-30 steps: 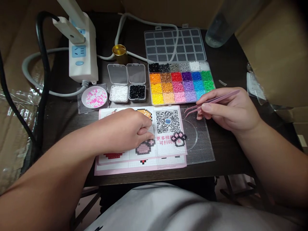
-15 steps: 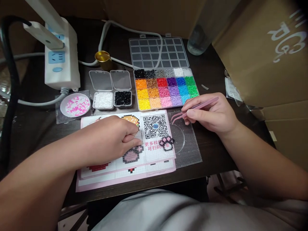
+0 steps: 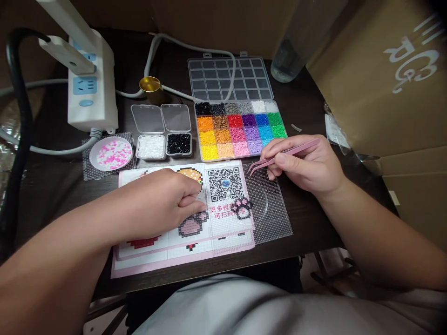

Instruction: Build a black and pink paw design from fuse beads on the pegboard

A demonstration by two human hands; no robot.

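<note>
My left hand [image 3: 171,197] rests on the printed pattern sheet [image 3: 146,251], its fingers curled together beside a pink-and-grey paw picture; whatever they may hold is hidden. In my right hand [image 3: 303,163] is a pair of pink bent-tip tweezers [image 3: 284,153], pinched between thumb and fingers. The tweezer tips hover over the clear pegboard [image 3: 275,218], with nothing visible between them. Just left of and below those tips, a paw shape of black and pink beads [image 3: 241,208] sits on the pegboard, with its middle unfilled. Part of the sheet lies beneath the board.
Behind the sheet stands an open sorted bead box [image 3: 240,130]. Small open boxes hold white beads [image 3: 151,147] and black beads [image 3: 179,144]. A white dish [image 3: 93,156] of pink and white beads, a gold cup [image 3: 151,88], a power strip [image 3: 92,97] and cables are at left. Cardboard [image 3: 391,107] borders the right.
The tweezer tips have drawn slightly closer together. My left hand stays in place on the sheet, and the whole view has shifted a little.
</note>
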